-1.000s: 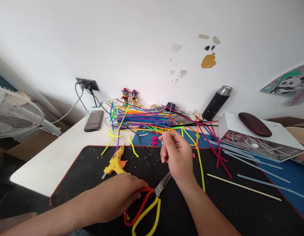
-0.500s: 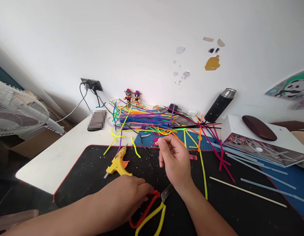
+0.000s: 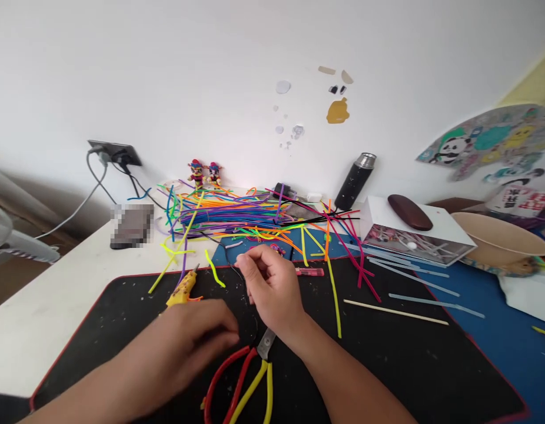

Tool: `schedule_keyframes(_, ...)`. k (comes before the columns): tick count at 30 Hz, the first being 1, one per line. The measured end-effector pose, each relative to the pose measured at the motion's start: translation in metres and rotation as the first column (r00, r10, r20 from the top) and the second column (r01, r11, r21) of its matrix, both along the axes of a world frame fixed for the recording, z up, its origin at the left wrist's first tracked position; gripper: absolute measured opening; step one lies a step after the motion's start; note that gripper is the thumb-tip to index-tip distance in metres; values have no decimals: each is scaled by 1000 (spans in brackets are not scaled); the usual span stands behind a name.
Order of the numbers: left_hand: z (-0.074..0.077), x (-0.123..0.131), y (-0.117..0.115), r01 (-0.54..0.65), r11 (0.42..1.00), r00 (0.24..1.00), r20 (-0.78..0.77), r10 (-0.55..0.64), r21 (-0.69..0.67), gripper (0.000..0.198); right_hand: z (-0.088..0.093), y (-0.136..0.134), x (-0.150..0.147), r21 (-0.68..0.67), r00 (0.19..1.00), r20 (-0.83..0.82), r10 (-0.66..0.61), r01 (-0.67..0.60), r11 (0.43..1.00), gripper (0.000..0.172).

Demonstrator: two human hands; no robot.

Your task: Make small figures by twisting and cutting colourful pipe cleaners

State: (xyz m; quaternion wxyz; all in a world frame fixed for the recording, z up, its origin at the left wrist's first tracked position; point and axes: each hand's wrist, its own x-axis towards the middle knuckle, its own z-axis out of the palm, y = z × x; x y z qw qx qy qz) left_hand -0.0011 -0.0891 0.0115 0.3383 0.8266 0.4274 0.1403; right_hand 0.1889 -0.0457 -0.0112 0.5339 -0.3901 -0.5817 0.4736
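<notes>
My right hand (image 3: 272, 285) is raised over the black mat, thumb and fingers pinched together. Whatever they hold, if anything, is too small or hidden to name. To its left and lower, my left hand (image 3: 202, 335) hovers with bent fingers smeared by motion, so its grip is unclear. Below both hands lie scissors (image 3: 266, 343) with red and yellow handles spread apart; their blade tips are hidden behind my right wrist. A yellow hot glue gun (image 3: 183, 290) rests beyond my left hand, partly covered by it.
Colourful pipe cleaners (image 3: 237, 215) are heaped along the wall behind the black mat (image 3: 135, 312). On the right lie a pale stick (image 3: 396, 312), translucent glue sticks (image 3: 435, 301) and a white box (image 3: 435, 227). A black flask (image 3: 354, 182) leans at the back.
My left hand has come off the scissors' red handle and lifted. The scissors' handles now lie more to the left in view. The view has swung right; my right hand keeps its pinch.
</notes>
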Motion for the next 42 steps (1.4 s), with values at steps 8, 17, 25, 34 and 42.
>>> schedule_keyframes(8,10,2,47,-207,946,918,285,276,-248,43,6,0,1,-91,984,-91,150,-158,983,31)
schedule_keyframes(17,9,12,59,-106,928,843,463,274,-356,48,10,3,4,-113,978,-173,118,-138,984,32)
schedule_keyframes(25,1,7,58,-31,867,777,534,334,-497,40,10,2,3,-153,970,-200,141,-173,973,37)
schedule_keyframes(34,10,6,50,-57,892,792,523,314,-449,48,7,-2,1,-116,979,-145,145,-162,980,34)
schedule_keyframes(42,18,15,46,-122,895,756,544,364,-430,45,6,-2,0,-86,977,-163,137,-152,985,34)
